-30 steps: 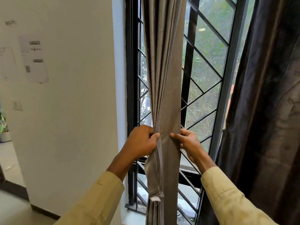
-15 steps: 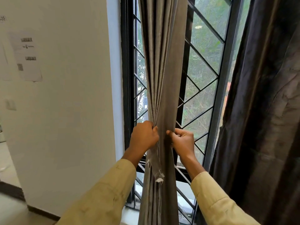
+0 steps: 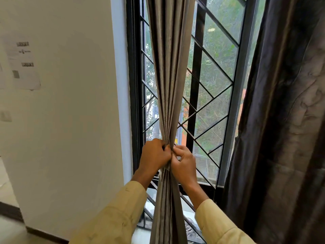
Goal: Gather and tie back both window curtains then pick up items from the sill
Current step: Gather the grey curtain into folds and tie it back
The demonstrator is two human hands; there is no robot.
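A grey curtain [image 3: 168,67] hangs gathered into a narrow bundle in front of the barred window [image 3: 211,106]. My left hand [image 3: 154,155] grips the bundle from the left at its pinched waist. My right hand [image 3: 184,164] grips it from the right, fingers curled into the folds, and the two hands touch. Below them the fabric spreads out again. A second, dark brown curtain [image 3: 284,120] hangs loose at the right. The sill is mostly hidden behind the curtain and my sleeves.
A white wall [image 3: 70,120] with paper notices [image 3: 22,62] stands to the left of the black window frame [image 3: 133,103]. A dark skirting strip [image 3: 44,233] runs along the floor at lower left.
Both hands have closed in toward each other, squeezing the grey curtain from a wide hold into a tight bundle. The view has shifted slightly closer to the window.
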